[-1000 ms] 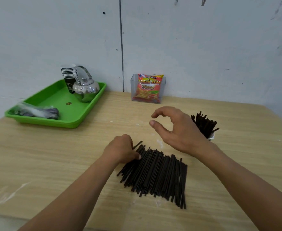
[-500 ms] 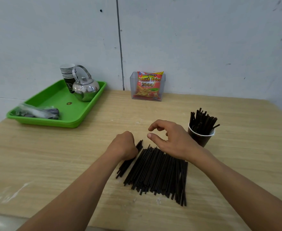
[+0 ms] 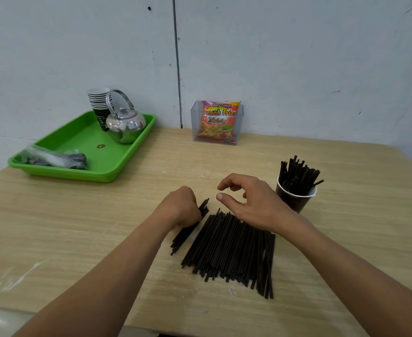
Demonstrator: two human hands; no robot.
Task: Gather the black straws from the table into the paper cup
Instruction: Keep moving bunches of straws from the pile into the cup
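While the L hand (image 3: 180,207) is curled tight round a small bundle of black straws (image 3: 188,233) at the L edge of the main pile (image 3: 231,254), the R hand (image 3: 253,203) hovers over the pile's far end w/ thumb & forefinger bent into a loose C, tips apart, nothing between them; its other fingers can't be made out. Bundle lies slanted on the wooden table (image 3: 78,227), near end splayed slightly away from the pile, far tips poking out past the knuckles. Main pile lies flat at front-centre, straws roughly parallel, near ends ragged. Paper cup (image 3: 293,203) stands upright just R of the R hand, near the pile's far R corner but apart from it, w/ a bunch of straws (image 3: 297,173) standing in it. Far L: green tray (image 3: 78,175) w/ steel kettle (image 3: 127,125), stack of cups (image 3: 99,100) behind it & a plastic bag (image 3: 54,158) at the near end. By the wall, a clear holder (image 3: 195,117) w/ a French Fries snack pkt (image 3: 218,122)
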